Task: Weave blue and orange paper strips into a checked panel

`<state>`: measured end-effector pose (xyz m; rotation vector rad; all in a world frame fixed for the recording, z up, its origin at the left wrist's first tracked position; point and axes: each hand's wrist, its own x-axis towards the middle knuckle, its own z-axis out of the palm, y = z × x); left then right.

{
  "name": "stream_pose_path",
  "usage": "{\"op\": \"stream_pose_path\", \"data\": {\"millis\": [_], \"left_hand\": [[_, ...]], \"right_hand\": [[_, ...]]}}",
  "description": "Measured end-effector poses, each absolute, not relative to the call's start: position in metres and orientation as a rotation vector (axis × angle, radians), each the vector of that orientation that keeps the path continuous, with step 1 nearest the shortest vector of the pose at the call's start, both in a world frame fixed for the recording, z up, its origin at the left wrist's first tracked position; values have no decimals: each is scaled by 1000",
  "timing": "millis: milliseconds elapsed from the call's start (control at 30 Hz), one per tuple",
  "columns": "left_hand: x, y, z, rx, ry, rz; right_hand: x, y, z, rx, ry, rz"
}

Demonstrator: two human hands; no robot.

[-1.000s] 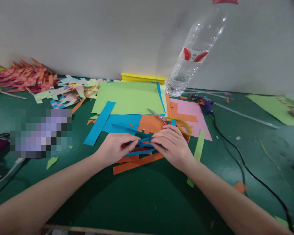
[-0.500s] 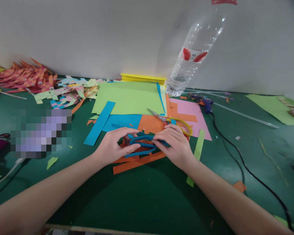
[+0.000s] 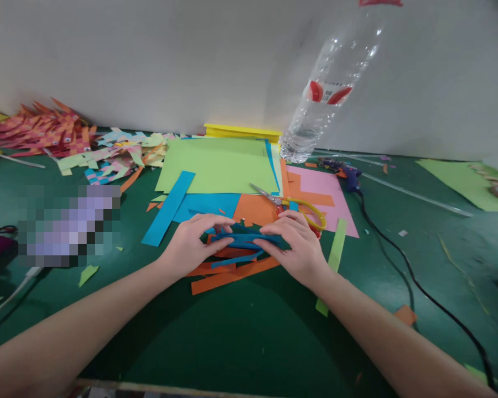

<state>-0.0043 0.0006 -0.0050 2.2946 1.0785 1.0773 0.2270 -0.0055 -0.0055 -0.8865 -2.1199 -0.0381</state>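
My left hand (image 3: 193, 243) and my right hand (image 3: 295, 243) both pinch blue paper strips (image 3: 244, 241), stretched flat between them just above the green table (image 3: 240, 337). Orange paper strips (image 3: 232, 275) lie under and in front of the hands. Yellow-handled scissors (image 3: 299, 207) rest just behind my right hand on an orange sheet (image 3: 253, 209). A wider blue strip (image 3: 168, 208) lies to the left of my left hand.
Green (image 3: 219, 166), pink (image 3: 323, 190) and blue sheets lie behind the hands. A clear plastic bottle (image 3: 327, 91) stands at the back. A glue gun (image 3: 344, 171) with a black cable (image 3: 415, 282) runs down the right. Woven paper pieces (image 3: 66, 138) pile at the left.
The blue strips, first bunched between my fingertips, opened into a loop and are now pulled flatter and longer as my hands moved slightly apart.
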Motion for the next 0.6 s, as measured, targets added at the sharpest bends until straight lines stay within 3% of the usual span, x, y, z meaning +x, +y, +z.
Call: {"op": "stream_pose_path", "data": {"millis": [600], "left_hand": [[-3, 1, 0, 2418, 1006, 1220]], "right_hand": [[229, 0, -7, -986, -2155, 162]]}}
